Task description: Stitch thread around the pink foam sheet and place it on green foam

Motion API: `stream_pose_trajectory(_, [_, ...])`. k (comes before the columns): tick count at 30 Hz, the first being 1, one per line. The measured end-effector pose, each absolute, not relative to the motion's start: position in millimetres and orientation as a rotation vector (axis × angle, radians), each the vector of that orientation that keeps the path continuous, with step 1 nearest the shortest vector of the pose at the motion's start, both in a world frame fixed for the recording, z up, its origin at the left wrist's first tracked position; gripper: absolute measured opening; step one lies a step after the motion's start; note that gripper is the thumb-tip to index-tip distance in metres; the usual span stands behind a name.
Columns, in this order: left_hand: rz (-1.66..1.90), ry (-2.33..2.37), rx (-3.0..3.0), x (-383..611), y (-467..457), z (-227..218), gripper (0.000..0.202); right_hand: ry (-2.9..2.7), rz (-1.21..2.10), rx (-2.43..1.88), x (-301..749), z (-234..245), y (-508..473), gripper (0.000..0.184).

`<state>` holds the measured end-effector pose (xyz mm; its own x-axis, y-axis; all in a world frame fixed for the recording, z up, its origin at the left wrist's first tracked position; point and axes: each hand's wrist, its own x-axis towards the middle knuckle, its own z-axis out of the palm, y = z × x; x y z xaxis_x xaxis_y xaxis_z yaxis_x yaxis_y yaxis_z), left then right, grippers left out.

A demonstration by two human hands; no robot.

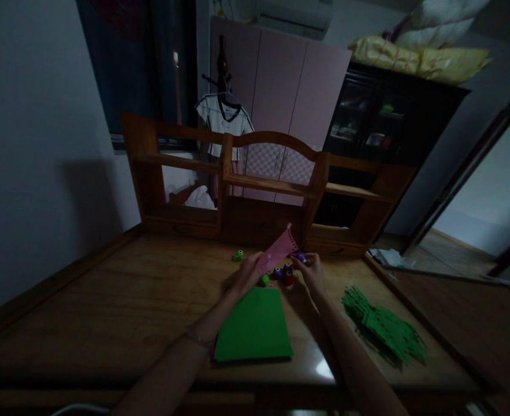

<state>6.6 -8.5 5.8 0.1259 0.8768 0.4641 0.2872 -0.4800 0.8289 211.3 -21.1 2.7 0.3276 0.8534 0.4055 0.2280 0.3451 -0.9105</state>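
Note:
A strip of pink paper (276,254) is gripped in my left hand (248,273), raised above the desk and tilted up to the right. Small holes run along its far edge. My right hand (310,271) has its fingers closed on a small purple craft punch (300,257) at the paper's right edge. Whether the paper sits inside the punch is too small to tell. Under and beside the paper stand a red punch (288,278), a purple punch (278,273) and a green punch (264,281). Nearer me lies a stack of green paper (255,326).
Cut green paper pieces (384,323) lie heaped on the right of the wooden desk (151,300). Another green punch (238,255) sits farther back on the left. A wooden shelf unit (272,185) rises along the desk's far edge.

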Motion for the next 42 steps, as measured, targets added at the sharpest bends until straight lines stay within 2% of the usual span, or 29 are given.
stream_pose_trajectory(5, [1.345,1.059,1.857,6,-7,4,0.028,-1.184,0.591,-1.125,212,4,-21,0.061])
stream_pose_trajectory(11, [1.327,0.978,1.879,2,-11,6,0.023,-1.288,0.614,-1.192,216,6,-18,0.041])
stream_pose_trajectory(17, [1.287,0.98,1.857,1,-12,7,0.026,-1.185,0.771,-1.146,214,7,-20,0.041])
stream_pose_trajectory(21, [1.31,1.003,1.87,2,-10,5,0.025,-1.043,0.981,-0.972,210,10,-21,0.042])
stream_pose_trajectory(27, [1.329,0.983,1.819,3,-10,4,0.022,-0.902,1.177,-0.761,211,8,-14,0.031])
stream_pose_trajectory(42, [1.333,0.975,1.832,1,-8,3,0.025,-1.008,1.117,-0.803,208,14,-24,0.03])
